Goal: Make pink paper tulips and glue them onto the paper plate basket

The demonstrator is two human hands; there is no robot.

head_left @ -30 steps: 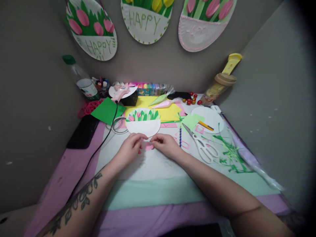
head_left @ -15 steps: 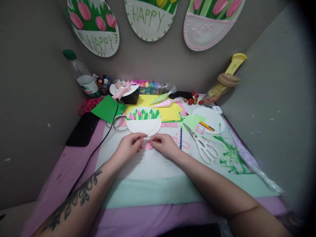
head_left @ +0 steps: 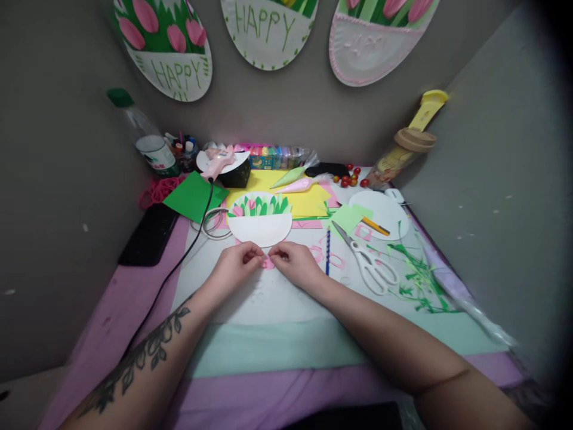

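Observation:
My left hand (head_left: 244,260) and my right hand (head_left: 290,263) meet fingertip to fingertip over the white sheet at the table's middle. Between them is a small pink paper piece (head_left: 268,263), pinched by the fingers of both hands and partly hidden by them. Just beyond lies a white paper plate (head_left: 260,230) with a row of green paper leaves (head_left: 271,206) and a few pink paper tulips (head_left: 251,206) along its upper part. Right of my right hand are pink paper offcuts (head_left: 336,259) and a dark blue pencil (head_left: 328,251).
White-handled scissors (head_left: 373,270) and green paper scraps (head_left: 421,278) lie to the right. A pink glue gun (head_left: 219,163) rests at the back left, its black cord (head_left: 183,257) crossing the table. A bottle (head_left: 152,146) stands left, a lidded jar (head_left: 398,158) right.
My left hand has moved slightly right, so its fingertips now reach the pink paper piece beside my right fingertips. The whole view has shifted slightly.

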